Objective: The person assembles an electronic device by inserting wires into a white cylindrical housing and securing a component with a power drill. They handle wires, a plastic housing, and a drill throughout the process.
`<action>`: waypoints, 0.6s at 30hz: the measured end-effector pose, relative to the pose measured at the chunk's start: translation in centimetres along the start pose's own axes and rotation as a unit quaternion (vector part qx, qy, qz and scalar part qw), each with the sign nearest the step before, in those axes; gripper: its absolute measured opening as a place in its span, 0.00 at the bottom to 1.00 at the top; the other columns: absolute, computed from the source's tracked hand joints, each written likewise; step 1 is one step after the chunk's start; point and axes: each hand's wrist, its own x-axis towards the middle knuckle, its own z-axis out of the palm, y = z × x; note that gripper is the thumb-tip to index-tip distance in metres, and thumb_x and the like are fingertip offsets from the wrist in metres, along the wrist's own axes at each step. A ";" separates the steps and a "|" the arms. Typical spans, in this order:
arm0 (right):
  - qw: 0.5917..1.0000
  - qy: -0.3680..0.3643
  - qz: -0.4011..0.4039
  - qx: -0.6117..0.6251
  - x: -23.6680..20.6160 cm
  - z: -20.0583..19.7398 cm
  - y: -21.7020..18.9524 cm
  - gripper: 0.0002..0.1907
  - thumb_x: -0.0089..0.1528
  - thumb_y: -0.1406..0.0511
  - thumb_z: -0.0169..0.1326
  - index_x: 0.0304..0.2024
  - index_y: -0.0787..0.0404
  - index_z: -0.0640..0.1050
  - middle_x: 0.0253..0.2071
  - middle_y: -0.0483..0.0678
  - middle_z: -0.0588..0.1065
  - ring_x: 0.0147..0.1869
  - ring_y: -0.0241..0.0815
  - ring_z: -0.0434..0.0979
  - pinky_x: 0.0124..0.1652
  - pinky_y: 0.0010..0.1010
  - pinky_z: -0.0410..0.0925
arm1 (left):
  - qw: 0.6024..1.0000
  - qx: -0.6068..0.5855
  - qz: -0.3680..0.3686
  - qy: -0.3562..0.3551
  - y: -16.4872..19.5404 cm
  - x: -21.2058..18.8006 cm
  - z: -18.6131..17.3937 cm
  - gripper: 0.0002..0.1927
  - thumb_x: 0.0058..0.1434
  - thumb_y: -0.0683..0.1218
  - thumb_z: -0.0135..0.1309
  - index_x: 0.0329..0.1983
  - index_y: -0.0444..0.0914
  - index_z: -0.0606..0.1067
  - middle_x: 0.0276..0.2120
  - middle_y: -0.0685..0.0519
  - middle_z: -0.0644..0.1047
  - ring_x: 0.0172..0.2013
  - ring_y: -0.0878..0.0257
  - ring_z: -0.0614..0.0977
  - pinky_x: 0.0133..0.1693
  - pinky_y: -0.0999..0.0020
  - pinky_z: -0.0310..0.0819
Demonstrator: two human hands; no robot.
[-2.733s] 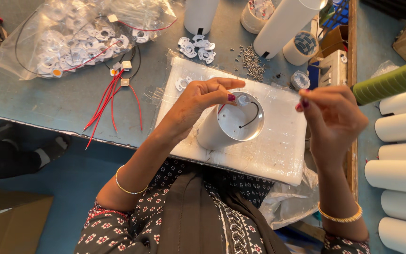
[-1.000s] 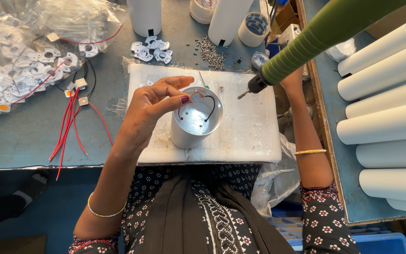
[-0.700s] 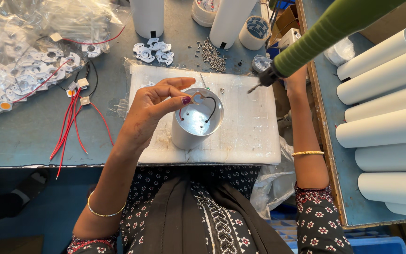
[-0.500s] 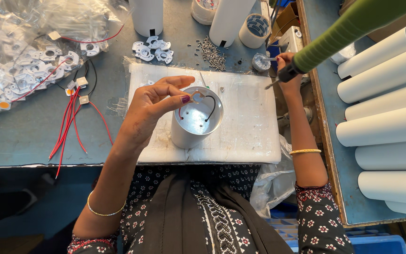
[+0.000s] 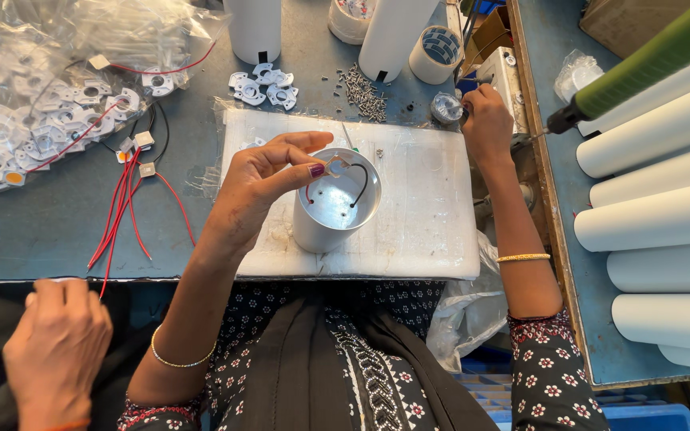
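The can [image 5: 335, 209] stands upright on the white pad [image 5: 425, 215], mouth up, its long axis vertical. Inside it I see a shiny floor with small holes and a red and a black wire [image 5: 358, 185] curling along the wall. My left hand [image 5: 261, 179] pinches a small ring-shaped part [image 5: 335, 167] between thumb and forefinger, right over the can's rim, the other fingers curled loosely.

My right hand [image 5: 487, 120] is closed, resting at the far right corner of the pad beside a small clear cup [image 5: 446, 107]; what it grips I cannot tell. Half a second ago that hand was up at the green driver [image 5: 640, 64]; now it has dropped to the table and the driver hangs free to its right. The can and my left hand have not moved.

Farther out lie loose screws [image 5: 361, 84], white brackets [image 5: 263, 86], a tape roll [image 5: 435, 54], red wires [image 5: 125, 211], and a clear bag [image 5: 41, 88] full of white brackets. White tubes [image 5: 664, 215] lie stacked on the right. Another person's hand [image 5: 56, 351] shows at lower left.
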 end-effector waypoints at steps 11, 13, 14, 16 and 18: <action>0.983 0.024 0.091 0.158 -0.4 0.1 1.2 0.03 0.64 0.76 0.57 0.38 0.68 0.81 0.39 0.55 0.76 0.38 0.51 0.79 0.39 0.38 0.71 | 1.000 -0.013 0.002 -0.003 -0.2 0.1 0.0 0.08 0.60 0.46 0.62 0.36 0.36 0.83 0.61 0.40 0.77 0.60 0.55 0.79 0.64 0.58 0.68; 0.969 0.024 0.157 0.190 -0.4 0.6 1.7 0.02 0.63 0.75 0.57 0.38 0.68 0.81 0.38 0.55 0.76 0.34 0.49 0.79 0.36 0.36 0.71 | 1.000 -0.011 0.000 -0.003 -0.2 0.0 0.0 0.08 0.61 0.46 0.61 0.36 0.36 0.83 0.61 0.40 0.77 0.60 0.55 0.79 0.64 0.58 0.68; 0.964 0.022 0.173 0.202 -0.4 0.8 2.0 0.02 0.64 0.74 0.57 0.37 0.68 0.81 0.37 0.54 0.77 0.34 0.48 0.80 0.36 0.35 0.71 | 1.000 -0.009 -0.001 -0.002 -0.2 0.0 0.0 0.08 0.61 0.46 0.61 0.36 0.36 0.83 0.61 0.40 0.77 0.60 0.55 0.79 0.64 0.58 0.68; 0.952 0.018 0.205 0.226 -0.3 1.4 2.6 0.03 0.64 0.72 0.57 0.37 0.68 0.80 0.37 0.52 0.77 0.33 0.46 0.81 0.36 0.34 0.71 | 1.000 -0.014 0.000 -0.004 -0.2 0.1 0.0 0.08 0.61 0.46 0.61 0.36 0.36 0.83 0.62 0.40 0.77 0.60 0.55 0.78 0.64 0.59 0.68; 0.980 0.059 0.126 0.143 -0.4 2.2 3.0 0.02 0.63 0.72 0.60 0.36 0.67 0.82 0.37 0.53 0.78 0.36 0.49 0.80 0.39 0.36 0.71 | 1.000 -0.016 0.000 -0.003 -0.2 0.1 0.0 0.08 0.61 0.46 0.61 0.36 0.36 0.83 0.61 0.40 0.77 0.59 0.56 0.79 0.63 0.59 0.68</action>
